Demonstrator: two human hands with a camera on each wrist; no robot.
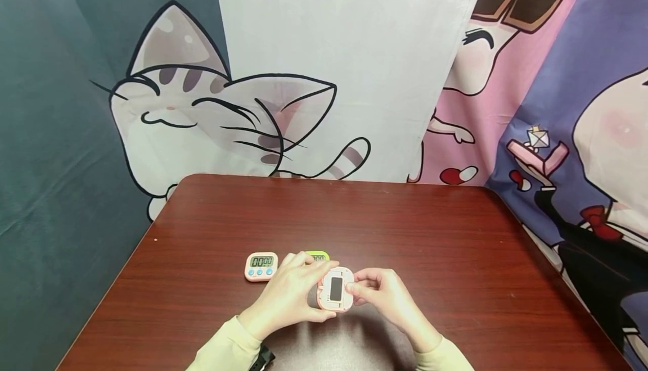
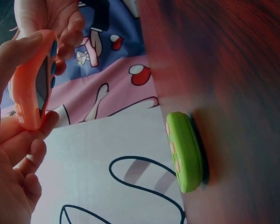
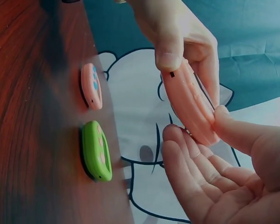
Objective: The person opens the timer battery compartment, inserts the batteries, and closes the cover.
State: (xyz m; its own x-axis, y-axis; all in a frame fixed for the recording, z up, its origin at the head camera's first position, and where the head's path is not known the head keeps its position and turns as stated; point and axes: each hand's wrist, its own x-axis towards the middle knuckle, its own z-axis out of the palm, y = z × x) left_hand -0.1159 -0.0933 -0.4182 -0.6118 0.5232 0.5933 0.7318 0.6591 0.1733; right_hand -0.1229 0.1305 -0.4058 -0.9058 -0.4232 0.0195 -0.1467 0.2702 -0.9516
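Note:
A pink digital timer [image 1: 336, 289] is held up over the near part of the table, its pale back with a dark rectangular panel turned to the head camera. My left hand [image 1: 288, 291] grips it by opposite edges, thumb at one end and fingers at the other. From the right, my right hand [image 1: 390, 298] pinches its side edge, the thumb on the back face. In the right wrist view the held timer [image 3: 189, 102] is seen edge-on between both hands. Its display and blue buttons face away from the head camera, partly showing in the left wrist view.
A second pink timer [image 1: 261, 266] with blue buttons, reading 00:00, lies left of my left hand. Behind that hand sits a green timer [image 1: 318, 256], partly covered. The brown table [image 1: 405, 225] ends at a cartoon-printed curtain [image 1: 354, 50].

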